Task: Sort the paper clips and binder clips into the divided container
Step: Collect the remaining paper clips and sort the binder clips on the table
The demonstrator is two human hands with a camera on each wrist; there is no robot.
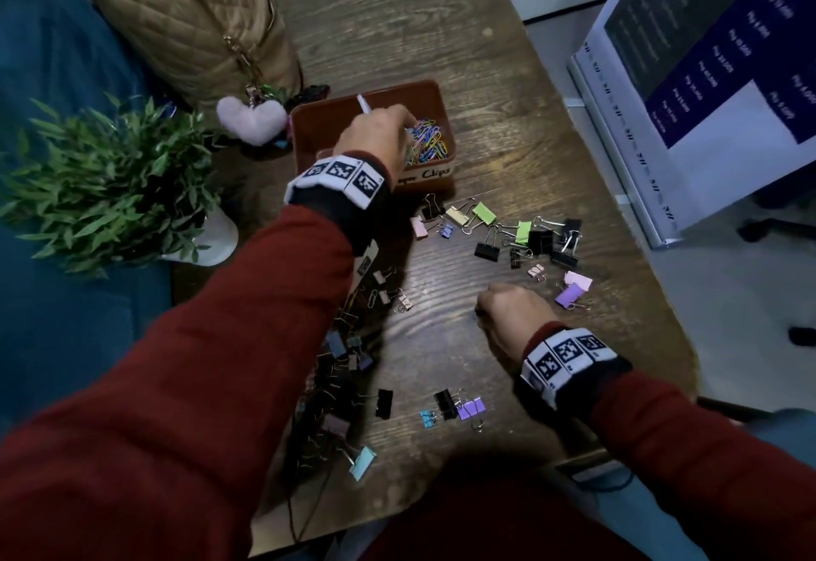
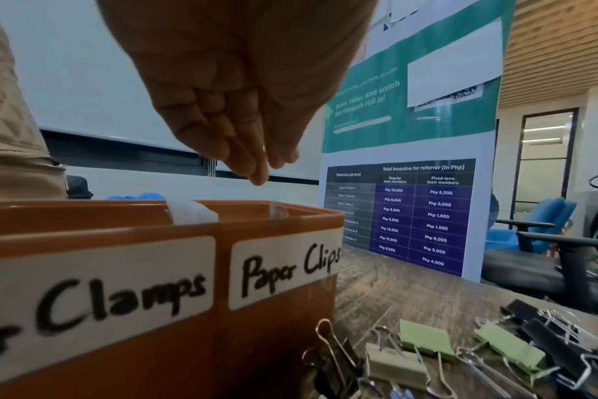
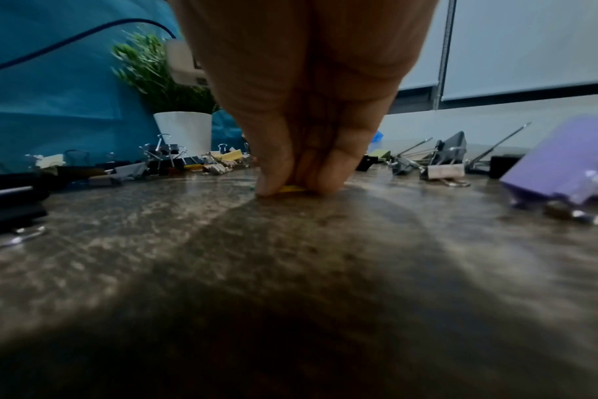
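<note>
Two hands work over the tabletop (image 1: pixel 463 52). Far left: potted plant (image 1: pixel 110 180) in a white pot, with a quilted bag (image 1: pixel 176 17) and pink heart charm (image 1: pixel 251 119) behind it. Left of centre: a shadowed heap of binder clips (image 1: pixel 335 384) under my left forearm. Centre: my left hand (image 1: pixel 375 136) hangs over the divided container (image 1: pixel 424 94), above the right compartment labelled "Paper Clips" (image 2: pixel 287 270), which holds the coloured paper clips (image 1: pixel 430 143); fingers (image 2: pixel 253 151) point down, close together and nearly straight, holding nothing I can see. The left compartment's label ends in "Clamps" (image 2: pixel 120 299). Right of centre: my right hand (image 1: pixel 512 309) is down on the tabletop, thumb and fingertips (image 3: pixel 274 178) pinching a small yellow item (image 3: pixel 292 188), too hidden to name. Right: scattered green, black and purple binder clips (image 1: pixel 530 238). Far right: a standing poster (image 1: pixel 706 74).
</note>
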